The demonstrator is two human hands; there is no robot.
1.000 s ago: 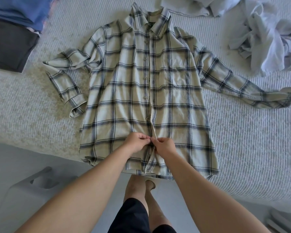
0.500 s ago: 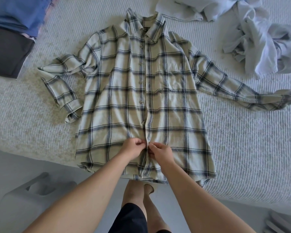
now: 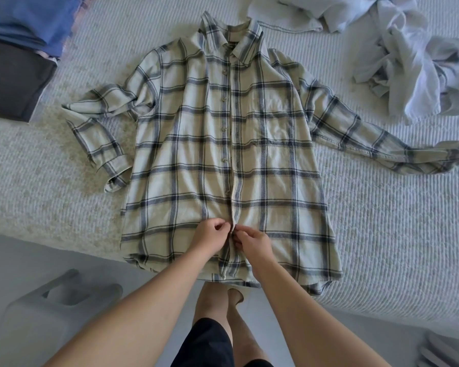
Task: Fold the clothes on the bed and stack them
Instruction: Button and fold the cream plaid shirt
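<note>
A cream plaid shirt (image 3: 270, 165) with dark blue checks lies flat and face up on the bed (image 3: 382, 234), collar away from me, hem hanging over the near edge. Its left sleeve is bent back on itself; the right sleeve stretches out to the right. My left hand (image 3: 210, 238) and my right hand (image 3: 252, 242) meet at the button placket near the hem, fingers curled, each pinching the fabric edge on its own side of the opening.
Folded clothes, blue (image 3: 29, 19) on top of dark grey (image 3: 11, 80), sit stacked at the far left. Crumpled pale garments (image 3: 421, 67) lie at the far right and top. A grey stool (image 3: 53, 308) stands on the floor at lower left, beside my legs.
Both hands have stayed at the lower placket, shifting slightly along it. The view has tilted a little, so the shirt sits lower in frame.
</note>
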